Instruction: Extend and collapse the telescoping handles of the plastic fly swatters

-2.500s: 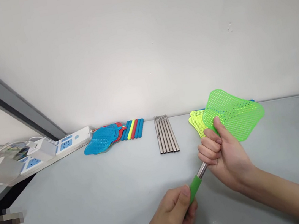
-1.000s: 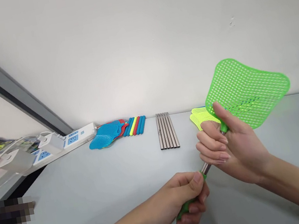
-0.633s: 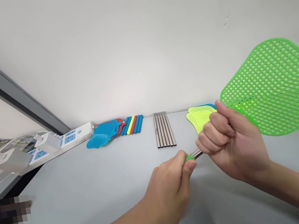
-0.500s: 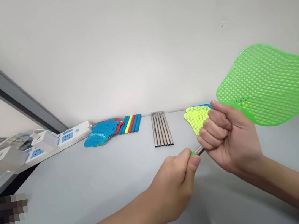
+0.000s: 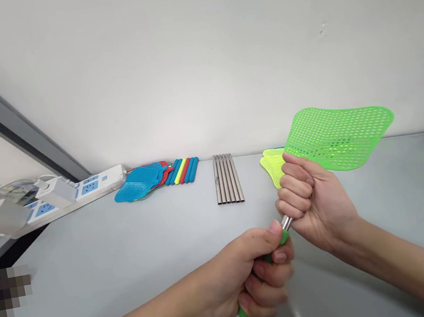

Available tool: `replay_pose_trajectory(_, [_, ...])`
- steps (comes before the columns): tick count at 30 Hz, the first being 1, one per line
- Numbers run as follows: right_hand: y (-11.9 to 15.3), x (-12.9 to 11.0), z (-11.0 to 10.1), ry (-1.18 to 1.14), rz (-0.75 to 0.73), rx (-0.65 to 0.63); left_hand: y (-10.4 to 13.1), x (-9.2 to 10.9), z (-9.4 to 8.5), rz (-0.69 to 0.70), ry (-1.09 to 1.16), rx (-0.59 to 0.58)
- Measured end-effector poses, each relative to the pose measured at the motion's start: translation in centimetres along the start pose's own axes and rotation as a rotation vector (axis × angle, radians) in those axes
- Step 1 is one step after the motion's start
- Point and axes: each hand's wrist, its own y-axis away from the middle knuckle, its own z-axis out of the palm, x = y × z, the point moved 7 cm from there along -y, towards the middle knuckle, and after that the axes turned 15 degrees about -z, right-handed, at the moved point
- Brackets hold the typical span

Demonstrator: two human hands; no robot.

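A fly swatter with a green mesh head (image 5: 339, 136), a metal rod (image 5: 286, 223) and a green handle (image 5: 244, 315) is held above the table. My left hand (image 5: 263, 275) is closed around the green handle, its thumb near the handle's upper end. Further up, my right hand (image 5: 308, 190) wraps the metal rod in a fist close to the mesh head. A short piece of bare rod shows between the two hands. Behind my right hand, yellow mesh swatter heads (image 5: 273, 165) lie on the table, partly hidden, with a bit of blue beneath.
Several metal rods (image 5: 227, 179) lie side by side near the wall. Left of them is a row of coloured handles (image 5: 183, 170), then a pile of blue and red swatter heads (image 5: 140, 182). A white power strip (image 5: 106, 178) with plugged-in chargers runs along the left.
The green mesh head has turned and now shows whole, further left. My left hand's grip has changed, with its fingers now visible around the handle, whose lower end shows.
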Motion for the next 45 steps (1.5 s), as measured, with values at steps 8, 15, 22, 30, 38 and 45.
replay_pose_trajectory(8, [1.3,-0.7,1.6,0.078,0.027,-0.174,-0.1,0.1,0.1,0.047,-0.083,-0.093])
replay_pose_trajectory(15, [1.2,-2.6,3.1,0.161,0.071,-0.409,0.5,0.4,1.5,-0.024,0.041,-0.312])
replay_pose_trajectory(22, [3.3,-3.5,6.3,0.010,-0.052,-0.789,0.3,-0.9,2.8,-0.168,0.061,-0.454])
replay_pose_trajectory(30, [4.1,-3.1,6.0,-0.023,0.000,-0.537,1.2,0.4,3.8,0.112,-0.142,-0.116])
replay_pose_trajectory(38, [1.9,-1.7,1.8,-0.038,-0.106,-0.096,1.7,0.8,1.8,0.083,-0.413,0.398])
replay_pose_trajectory(45, [1.5,-0.9,0.2,-0.037,-0.093,0.079,1.5,1.1,1.0,0.095,-0.550,0.542])
